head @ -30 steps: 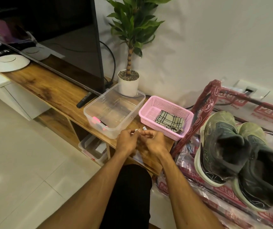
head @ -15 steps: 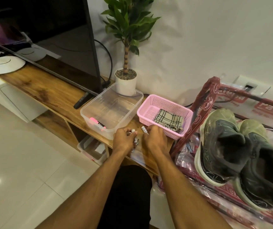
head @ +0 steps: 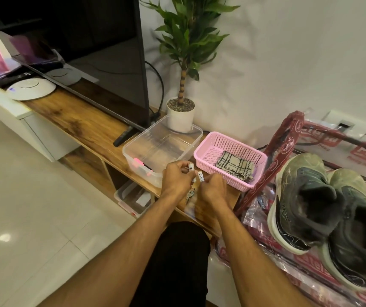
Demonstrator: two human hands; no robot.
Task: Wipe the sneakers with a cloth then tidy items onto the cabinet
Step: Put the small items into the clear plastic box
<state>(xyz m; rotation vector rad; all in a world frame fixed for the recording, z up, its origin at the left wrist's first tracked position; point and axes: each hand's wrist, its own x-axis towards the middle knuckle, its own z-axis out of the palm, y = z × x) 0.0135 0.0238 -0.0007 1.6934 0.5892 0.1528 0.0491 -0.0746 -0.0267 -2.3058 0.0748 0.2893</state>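
Observation:
Two dark sneakers with pale soles rest on a red plastic-wrapped rack at the right. A folded checked cloth lies in a pink basket on the wooden cabinet. My left hand and my right hand meet over the cabinet's front edge, between the clear tub and the basket. Both pinch a small bunch of keys with white patterned tags; the keys dangle between my wrists.
A clear plastic tub holds a pink marker. Behind it stand a potted plant and a large TV. A white round device and pink cups sit at the cabinet's left end. Another container rests on the shelf below.
My hands stayed together over the cabinet edge. The keys now hang lower between them and the white tags show more clearly. The view moved slightly closer.

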